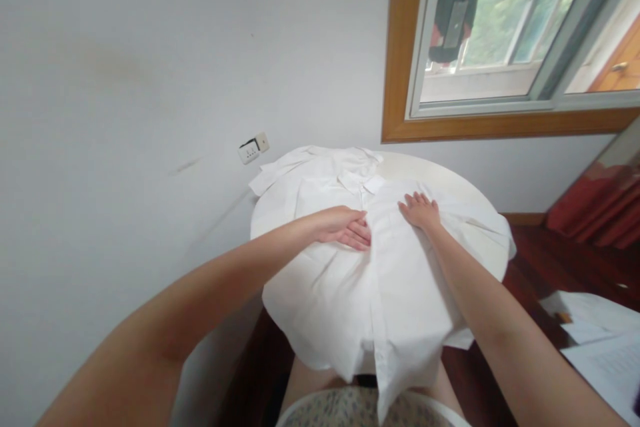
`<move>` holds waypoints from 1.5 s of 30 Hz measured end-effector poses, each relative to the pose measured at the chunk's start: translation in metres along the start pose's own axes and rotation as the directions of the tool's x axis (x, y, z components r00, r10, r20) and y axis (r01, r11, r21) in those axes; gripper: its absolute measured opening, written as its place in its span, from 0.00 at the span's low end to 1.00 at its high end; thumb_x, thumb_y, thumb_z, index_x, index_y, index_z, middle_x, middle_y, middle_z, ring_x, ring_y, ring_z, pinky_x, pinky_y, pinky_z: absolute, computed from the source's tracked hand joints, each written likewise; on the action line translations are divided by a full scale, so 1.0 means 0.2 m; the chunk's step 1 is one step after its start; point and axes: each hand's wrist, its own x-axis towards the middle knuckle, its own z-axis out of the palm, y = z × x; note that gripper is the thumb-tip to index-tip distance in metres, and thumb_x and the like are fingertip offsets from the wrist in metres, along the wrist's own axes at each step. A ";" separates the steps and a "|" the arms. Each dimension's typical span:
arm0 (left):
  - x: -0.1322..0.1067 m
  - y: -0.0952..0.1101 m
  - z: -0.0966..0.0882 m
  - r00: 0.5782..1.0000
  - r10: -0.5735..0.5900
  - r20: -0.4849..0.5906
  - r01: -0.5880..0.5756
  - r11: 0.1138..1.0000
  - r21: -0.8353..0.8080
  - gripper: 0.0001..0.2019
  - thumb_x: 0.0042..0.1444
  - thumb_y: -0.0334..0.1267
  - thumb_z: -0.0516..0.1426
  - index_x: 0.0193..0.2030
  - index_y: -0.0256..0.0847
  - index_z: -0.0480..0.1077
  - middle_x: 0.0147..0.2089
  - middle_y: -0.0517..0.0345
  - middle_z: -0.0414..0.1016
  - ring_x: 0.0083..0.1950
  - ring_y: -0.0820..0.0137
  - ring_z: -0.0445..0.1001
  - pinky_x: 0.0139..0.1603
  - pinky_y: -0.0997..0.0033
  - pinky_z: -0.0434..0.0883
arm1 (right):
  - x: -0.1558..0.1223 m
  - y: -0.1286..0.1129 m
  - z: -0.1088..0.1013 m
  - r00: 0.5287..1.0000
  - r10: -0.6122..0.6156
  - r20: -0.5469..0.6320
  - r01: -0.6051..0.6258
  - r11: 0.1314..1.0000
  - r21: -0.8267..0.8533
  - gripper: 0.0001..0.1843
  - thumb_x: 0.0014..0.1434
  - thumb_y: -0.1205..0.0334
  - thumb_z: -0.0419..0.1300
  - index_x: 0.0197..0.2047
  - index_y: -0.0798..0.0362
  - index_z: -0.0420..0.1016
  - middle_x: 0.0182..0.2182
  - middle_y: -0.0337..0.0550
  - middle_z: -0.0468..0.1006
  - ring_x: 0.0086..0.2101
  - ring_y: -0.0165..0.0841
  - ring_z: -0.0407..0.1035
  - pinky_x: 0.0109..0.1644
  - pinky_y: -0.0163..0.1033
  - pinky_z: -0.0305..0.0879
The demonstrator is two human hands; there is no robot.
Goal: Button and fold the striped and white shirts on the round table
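A white button shirt (380,280) lies spread face up over a small round white table (450,177), its collar toward the wall and its hem hanging off the near edge. My left hand (345,227) lies flat on the shirt's chest just left of the button placket, fingers stretched out and pointing right. My right hand (420,210) rests flat on the cloth to the right of the placket, fingers spread toward the collar. Neither hand holds anything.
A white wall with a power socket (253,147) stands behind the table. A wood-framed window (400,47) is at the upper right. Dark wooden floor, a red cloth (595,203) and white papers (600,340) lie to the right.
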 end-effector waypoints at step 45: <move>0.47 -0.50 -0.95 0.454 0.405 -0.794 0.335 0.748 0.573 0.24 0.62 0.53 0.42 0.43 0.42 0.74 0.46 0.46 0.78 0.51 0.56 0.74 0.45 0.64 0.68 | -0.41 -0.38 -0.35 0.606 -0.530 0.593 -0.027 0.732 0.681 0.38 0.51 0.26 0.50 0.28 0.58 0.72 0.23 0.45 0.76 0.25 0.29 0.67 0.32 0.34 0.65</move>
